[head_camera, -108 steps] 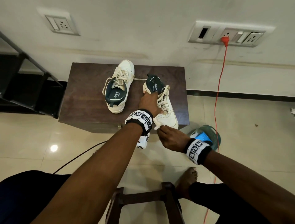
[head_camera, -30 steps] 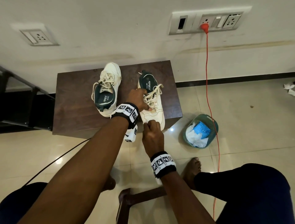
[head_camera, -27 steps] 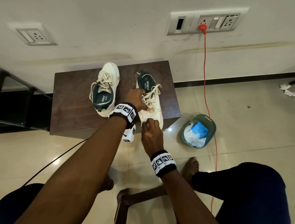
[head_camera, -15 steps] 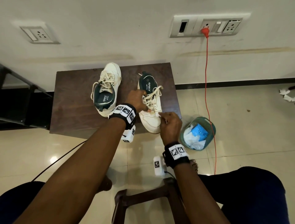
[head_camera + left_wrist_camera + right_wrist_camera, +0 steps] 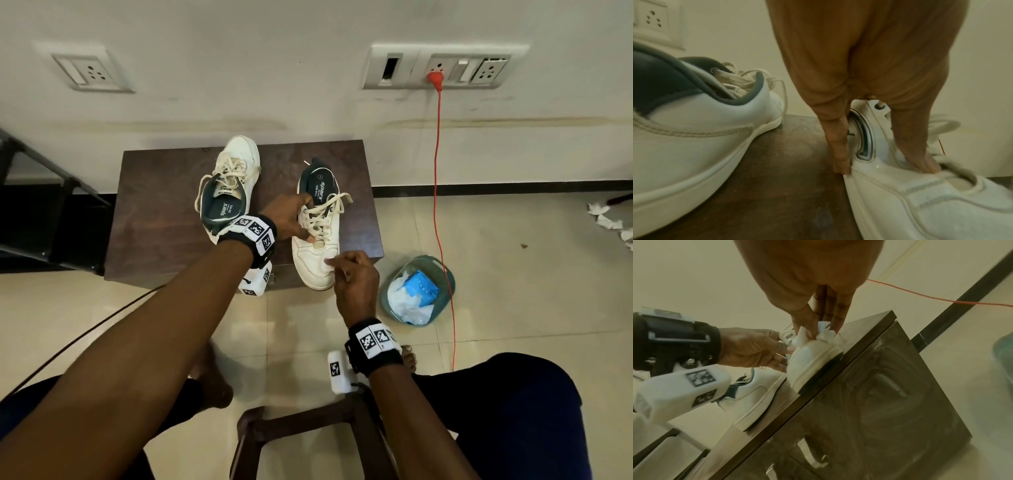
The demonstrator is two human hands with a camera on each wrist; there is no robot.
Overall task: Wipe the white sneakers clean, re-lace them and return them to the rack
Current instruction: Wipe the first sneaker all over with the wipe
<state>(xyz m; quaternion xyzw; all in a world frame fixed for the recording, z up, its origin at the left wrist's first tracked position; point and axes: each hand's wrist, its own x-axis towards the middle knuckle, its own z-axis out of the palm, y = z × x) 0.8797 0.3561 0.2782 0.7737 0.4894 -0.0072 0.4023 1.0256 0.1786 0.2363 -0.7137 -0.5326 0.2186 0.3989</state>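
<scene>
Two white sneakers with dark green lining stand on a dark brown cabinet (image 5: 164, 212). The left sneaker (image 5: 229, 185) stands alone, toe to the wall. My left hand (image 5: 291, 219) grips the right sneaker (image 5: 320, 240) at its middle; in the left wrist view the left hand (image 5: 884, 167) has its thumb by the laces and fingers down the side of the right sneaker (image 5: 920, 203), with the other sneaker (image 5: 684, 138) beside it. My right hand (image 5: 342, 270) pinches a crumpled white wipe (image 5: 828, 334) against the toe cap (image 5: 813, 358), which overhangs the cabinet's front edge.
A teal basin (image 5: 445, 274) with white tissues and a blue pack sits on the floor right of the cabinet. An orange cord (image 5: 436, 205) hangs from the wall socket. A black rack (image 5: 41, 212) stands at left, a wooden stool (image 5: 308, 425) near my legs, and crumpled tissues (image 5: 609, 222) far right.
My right hand with the wipe went from the toe's front round to its right side and now sits on top of the toe. The left hand kept its hold.
</scene>
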